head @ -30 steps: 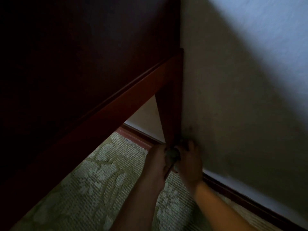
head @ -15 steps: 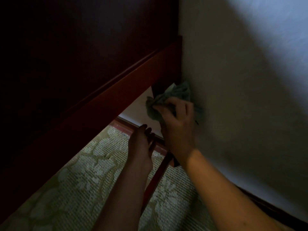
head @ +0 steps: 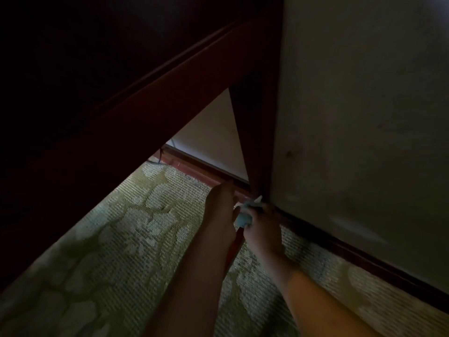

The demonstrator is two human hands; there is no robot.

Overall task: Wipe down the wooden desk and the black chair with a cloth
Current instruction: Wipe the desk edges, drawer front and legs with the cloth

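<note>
I look under the dark red wooden desk (head: 150,113); its apron runs diagonally across the view. One desk leg (head: 255,132) drops beside the wall to the floor. My right hand (head: 263,229) is shut on a pale blue-grey cloth (head: 244,216), pressed at the foot of that leg. My left hand (head: 220,210) rests just left of the cloth, fingers stretched toward the leg's base; whether it grips anything is hidden. A thin red bar (head: 234,246) shows between my forearms. The black chair is out of view.
A pale wall (head: 364,117) stands close on the right, with a dark red skirting board (head: 364,259) along its base. Green patterned carpet (head: 136,234) covers the floor. A dark cable (head: 158,158) lies near the back skirting. The scene is dim.
My right hand has brought the cloth down from the top of the leg to its foot. My left hand has moved down and forward beside it.
</note>
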